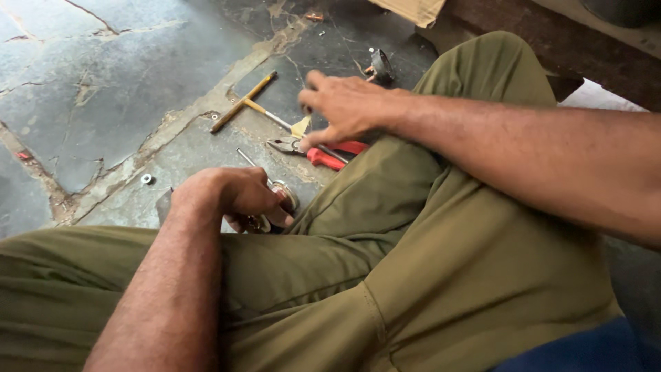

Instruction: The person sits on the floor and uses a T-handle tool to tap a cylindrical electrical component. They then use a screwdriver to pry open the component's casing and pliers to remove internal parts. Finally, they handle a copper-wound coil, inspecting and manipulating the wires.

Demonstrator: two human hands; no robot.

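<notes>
Seen from above, seated on a cracked stone floor (103, 103), legs in olive trousers (413, 262) filling the lower view.

Left hand (231, 193) curled into a loose fist between the knees, fingers wrapped about a small round metal part (284, 195). Part pokes out at the thumb side, just right of the knuckles, its shiny rim and a reddish band showing; rest hidden under the hand. More metal glinting beneath the fist, too hidden to tell apart. A thin metal rod (246, 158) slanting up and left from behind the knuckles, touching or just beside them; cannot tell which.

Right hand (344, 107) hovering farther out, above the right knee, fingers bent and drawn together, thumb and fingertips down at the pliers (320, 153). Red handles lying against the trouser leg, steel jaws pointing left. Fingertips touching or just over the handles; a firm grip not certain. A pale yellowish scrap (301, 127) right under the fingers, just above the pliers.

T-handled tool (248, 103) lying left of the right hand, wooden crossbar tilted, metal shaft running down-right toward the scrap.

Small washer (146, 179) on the floor well left of the left hand. Dark round piece (380, 65) beyond the right hand, near the knee. Cardboard corner (413, 10) at the top edge.
</notes>
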